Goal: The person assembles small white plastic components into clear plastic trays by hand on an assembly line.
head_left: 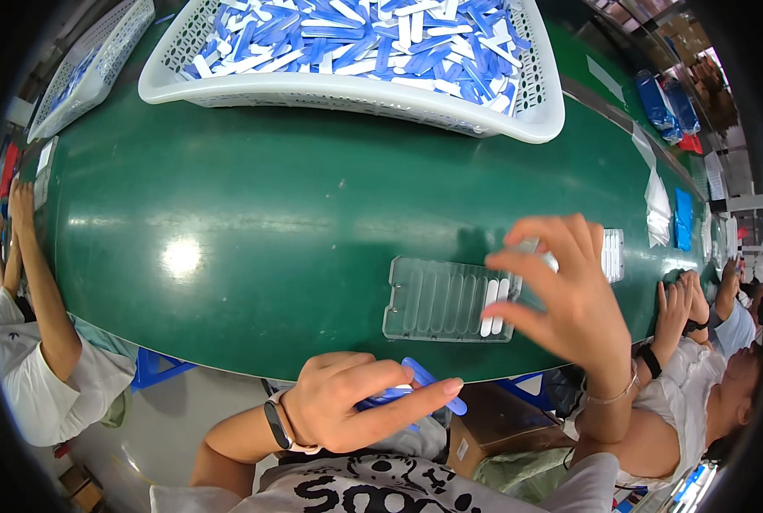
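Observation:
My left hand [339,402] is closed around several flat, round-ended blue strips [437,386], with some white showing among them. It is in front of the table edge, close to my body. My right hand [574,299] hovers over the right end of a clear plastic slotted tray [433,295]. Its thumb and fingers are spread, and nothing shows between them. Two white strips [490,306] lie side by side in slots at the tray's right, near my thumb. The slots to their left hold nothing. Part of the tray's right side is hidden behind my right hand.
A large white basket [356,90] full of blue and white strips stands at the far side of the green table [253,188]. Another basket [99,73] is far left. White strips in a clear tray [614,254] lie beyond my right hand. Co-workers sit on both sides.

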Action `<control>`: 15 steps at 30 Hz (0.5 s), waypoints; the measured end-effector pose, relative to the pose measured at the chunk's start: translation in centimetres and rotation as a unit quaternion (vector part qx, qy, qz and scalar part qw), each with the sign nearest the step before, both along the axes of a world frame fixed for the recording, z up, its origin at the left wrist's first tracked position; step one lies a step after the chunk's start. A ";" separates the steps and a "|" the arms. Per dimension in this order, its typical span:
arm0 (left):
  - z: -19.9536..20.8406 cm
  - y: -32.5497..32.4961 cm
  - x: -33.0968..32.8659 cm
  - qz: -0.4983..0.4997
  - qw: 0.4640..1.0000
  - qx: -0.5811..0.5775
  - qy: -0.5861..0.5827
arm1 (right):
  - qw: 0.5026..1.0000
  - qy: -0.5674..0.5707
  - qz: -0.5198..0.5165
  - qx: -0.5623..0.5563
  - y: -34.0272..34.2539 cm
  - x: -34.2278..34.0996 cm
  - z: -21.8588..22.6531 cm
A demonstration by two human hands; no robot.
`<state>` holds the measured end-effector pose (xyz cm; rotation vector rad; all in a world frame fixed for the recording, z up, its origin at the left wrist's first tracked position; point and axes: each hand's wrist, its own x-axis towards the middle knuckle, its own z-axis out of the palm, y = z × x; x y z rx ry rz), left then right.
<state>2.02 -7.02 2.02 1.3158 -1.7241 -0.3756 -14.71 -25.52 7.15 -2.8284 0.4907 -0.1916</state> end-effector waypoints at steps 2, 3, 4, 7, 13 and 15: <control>0.0 0.1 0.1 0.006 1.000 -0.017 -0.012 | 0.987 -0.091 0.063 0.116 1.4 -0.6 0.1; 0.1 0.2 0.1 0.002 1.000 0.004 0.007 | 0.972 -0.164 0.083 0.146 2.4 -0.9 -0.7; 0.1 0.1 0.0 -0.007 0.999 0.023 0.029 | 0.960 -0.209 0.106 0.156 3.3 -1.0 -1.2; 0.0 -0.2 -0.1 -0.021 0.999 0.009 0.042 | 0.931 -0.298 0.108 0.181 5.7 -1.1 -3.4; -0.1 -0.8 -1.5 0.061 0.967 0.077 0.233 | 0.755 -0.457 -0.164 0.441 7.7 0.0 -3.2; -0.3 -0.5 -0.9 0.034 0.954 0.124 0.272 | 0.878 -0.219 -0.218 0.365 4.3 -1.0 -1.3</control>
